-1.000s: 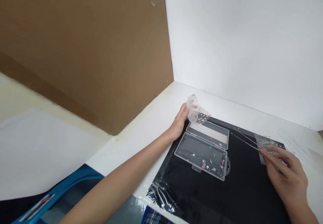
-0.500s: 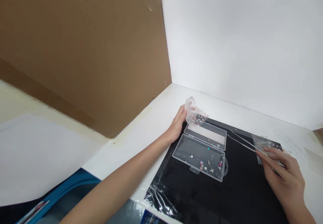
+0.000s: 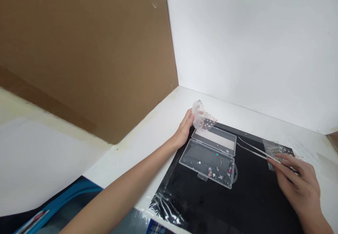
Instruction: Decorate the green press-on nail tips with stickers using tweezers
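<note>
My left hand (image 3: 185, 125) is closed around the edge of a translucent, rounded plastic piece (image 3: 198, 114), held tilted up above the back of the black mat (image 3: 253, 198). Small dark specks show along its top edge. Between the thumb and fingers of my right hand (image 3: 298, 177) is a pair of metal tweezers (image 3: 260, 153). Their two tips are apart and point left, near the corner of an open clear plastic case (image 3: 195, 155). Small colourful gems (image 3: 213, 172) lie scattered in the case, mostly toward its right side.
A clear sheet dotted with small gems (image 3: 271, 149) lies beside my right hand; another dotted sheet (image 3: 211, 123) is behind the left hand's piece. A brown cardboard panel (image 3: 105, 68) rises at left, a white wall (image 3: 250, 51) at the back.
The whole view has shifted slightly. Both hands keep their hold on the plastic piece and the tweezers, with the tweezer tips still apart.
</note>
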A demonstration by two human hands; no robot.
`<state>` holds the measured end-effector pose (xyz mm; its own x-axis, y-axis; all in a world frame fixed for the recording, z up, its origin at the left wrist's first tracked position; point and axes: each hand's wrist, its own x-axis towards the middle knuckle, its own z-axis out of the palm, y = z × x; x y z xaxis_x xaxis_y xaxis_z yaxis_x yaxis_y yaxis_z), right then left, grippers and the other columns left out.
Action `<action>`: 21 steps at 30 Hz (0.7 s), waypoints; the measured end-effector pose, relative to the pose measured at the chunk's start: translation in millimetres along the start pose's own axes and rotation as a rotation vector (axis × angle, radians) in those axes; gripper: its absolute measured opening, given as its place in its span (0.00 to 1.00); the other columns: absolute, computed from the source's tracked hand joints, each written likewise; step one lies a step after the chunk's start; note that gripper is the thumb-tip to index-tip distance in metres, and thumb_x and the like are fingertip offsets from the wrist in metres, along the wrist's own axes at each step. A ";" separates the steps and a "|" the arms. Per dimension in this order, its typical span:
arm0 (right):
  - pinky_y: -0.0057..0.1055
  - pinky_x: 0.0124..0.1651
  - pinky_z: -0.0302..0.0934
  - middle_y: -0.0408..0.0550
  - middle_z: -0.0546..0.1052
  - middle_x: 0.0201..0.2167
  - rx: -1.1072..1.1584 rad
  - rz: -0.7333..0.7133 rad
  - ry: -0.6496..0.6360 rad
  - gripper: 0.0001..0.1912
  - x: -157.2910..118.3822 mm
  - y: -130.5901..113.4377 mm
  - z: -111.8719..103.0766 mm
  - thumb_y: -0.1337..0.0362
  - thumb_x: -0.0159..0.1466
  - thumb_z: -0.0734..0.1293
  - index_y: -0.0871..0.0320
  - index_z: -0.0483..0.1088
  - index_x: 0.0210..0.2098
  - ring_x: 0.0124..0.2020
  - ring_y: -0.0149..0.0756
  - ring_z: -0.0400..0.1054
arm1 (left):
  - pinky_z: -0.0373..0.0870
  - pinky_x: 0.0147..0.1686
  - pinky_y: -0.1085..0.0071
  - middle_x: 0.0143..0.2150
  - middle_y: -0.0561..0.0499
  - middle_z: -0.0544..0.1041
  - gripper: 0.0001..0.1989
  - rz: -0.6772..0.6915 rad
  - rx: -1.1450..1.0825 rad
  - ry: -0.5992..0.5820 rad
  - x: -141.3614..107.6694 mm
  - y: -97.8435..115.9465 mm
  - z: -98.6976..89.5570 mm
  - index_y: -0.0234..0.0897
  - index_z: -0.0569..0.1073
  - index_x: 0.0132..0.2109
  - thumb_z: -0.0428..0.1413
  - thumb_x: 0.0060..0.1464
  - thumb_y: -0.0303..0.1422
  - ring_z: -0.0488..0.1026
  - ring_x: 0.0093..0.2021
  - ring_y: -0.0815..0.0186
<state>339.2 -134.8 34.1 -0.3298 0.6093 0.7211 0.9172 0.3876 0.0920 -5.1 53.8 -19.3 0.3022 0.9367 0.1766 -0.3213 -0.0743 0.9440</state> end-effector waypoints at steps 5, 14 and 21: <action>0.36 0.47 0.65 0.47 0.81 0.48 -0.045 -0.039 0.003 0.17 1.4 -2.9 1.7 0.80 0.69 0.74 0.52 0.80 0.49 0.37 0.31 0.73 | 0.75 0.55 0.52 0.64 0.39 0.73 0.44 -0.003 -0.018 -0.004 0.9 -2.5 -0.9 0.42 0.65 0.71 0.52 0.65 0.70 0.76 0.51 0.52; 0.37 0.37 0.70 0.49 0.78 0.49 0.096 0.395 0.111 0.05 -4.1 -18.6 7.2 0.65 0.71 0.75 0.48 0.85 0.43 0.33 0.33 0.74 | 0.74 0.58 0.53 0.64 0.40 0.74 0.42 -0.003 0.002 -0.007 -0.3 -1.2 -0.6 0.42 0.66 0.70 0.52 0.66 0.69 0.76 0.52 0.53; 0.34 0.27 0.66 0.52 0.81 0.48 0.191 0.809 -0.040 0.21 -6.7 -10.4 12.1 0.39 0.63 0.76 0.50 0.87 0.35 0.34 0.38 0.75 | 0.75 0.61 0.46 0.70 0.36 0.70 0.46 -0.019 0.046 -0.055 -4.5 9.6 2.3 0.45 0.60 0.74 0.58 0.63 0.68 0.77 0.58 0.46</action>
<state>329.2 -134.6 20.0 0.4036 0.7731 0.4893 0.8221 -0.0717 -0.5648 -7.5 48.1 -10.4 0.3576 0.9178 0.1722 -0.2737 -0.0733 0.9590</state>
